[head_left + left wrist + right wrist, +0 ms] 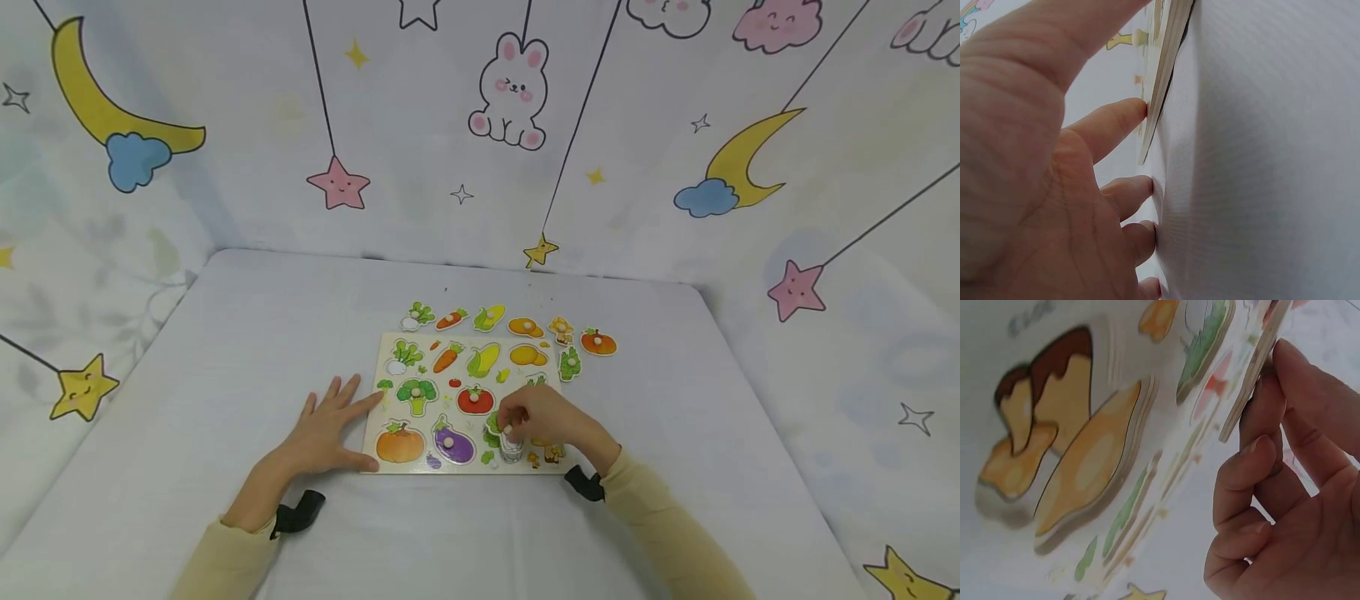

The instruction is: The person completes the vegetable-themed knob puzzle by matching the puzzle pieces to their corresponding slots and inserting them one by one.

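Here we go: the right hand is over the near right part of the puzzle board, thumb and forefinger together, that grip clamped on a small wooden piece! The piece is above the board, most of its picture hidden behind the fingers, and whether it touches the board, I cannot tell. Across to the left hand, grip apart, fingers spread wide, forefinger and thumb touching the board's left edge, the other fingertips down on the tabletop. Sitting on the board we have the broccoli, the tomato and the purple eggplant. And look along the far edge: radish, carrot, corn and potato lined up, left to right! Beyond the corner on the right lies the pumpkin, with a green piece just beside the board's right edge. Behind it all, a rabbit winks from the backdrop
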`<action>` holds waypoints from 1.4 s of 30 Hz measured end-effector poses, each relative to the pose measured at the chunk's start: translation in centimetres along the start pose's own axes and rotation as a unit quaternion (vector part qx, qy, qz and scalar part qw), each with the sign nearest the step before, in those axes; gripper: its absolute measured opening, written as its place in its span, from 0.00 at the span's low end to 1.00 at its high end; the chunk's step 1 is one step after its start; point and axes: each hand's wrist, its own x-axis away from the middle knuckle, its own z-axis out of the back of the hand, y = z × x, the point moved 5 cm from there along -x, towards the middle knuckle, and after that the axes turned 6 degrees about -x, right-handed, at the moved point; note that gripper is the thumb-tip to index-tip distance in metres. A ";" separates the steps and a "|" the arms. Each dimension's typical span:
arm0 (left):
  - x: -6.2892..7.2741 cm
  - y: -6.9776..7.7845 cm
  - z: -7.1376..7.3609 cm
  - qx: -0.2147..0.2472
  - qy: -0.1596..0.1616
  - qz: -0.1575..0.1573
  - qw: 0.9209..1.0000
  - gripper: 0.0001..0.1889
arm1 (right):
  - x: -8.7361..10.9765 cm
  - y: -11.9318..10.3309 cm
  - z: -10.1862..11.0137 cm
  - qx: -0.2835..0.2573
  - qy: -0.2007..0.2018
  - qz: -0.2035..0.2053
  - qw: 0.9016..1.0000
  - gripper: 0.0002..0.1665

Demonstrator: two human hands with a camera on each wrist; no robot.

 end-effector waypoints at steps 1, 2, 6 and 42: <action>0.0 0.0 0.0 -0.001 0.000 0.000 1.000 0.53 | 0.0 -0.3 -0.3 0.008 -0.006 0.005 1.000 0.05; -0.1 0.0 0.0 0.000 0.000 0.000 1.000 0.53 | 0.0 -0.5 -0.5 0.015 -0.012 0.005 1.000 0.04; -0.2 0.2 0.1 0.001 -0.003 0.001 1.000 0.54 | -0.2 -0.5 -1.0 0.039 -0.023 -0.007 0.999 0.05; 0.1 -0.1 0.0 0.003 0.009 -0.012 1.000 0.54 | 0.1 1.8 0.6 -0.014 -0.026 -0.025 0.999 0.10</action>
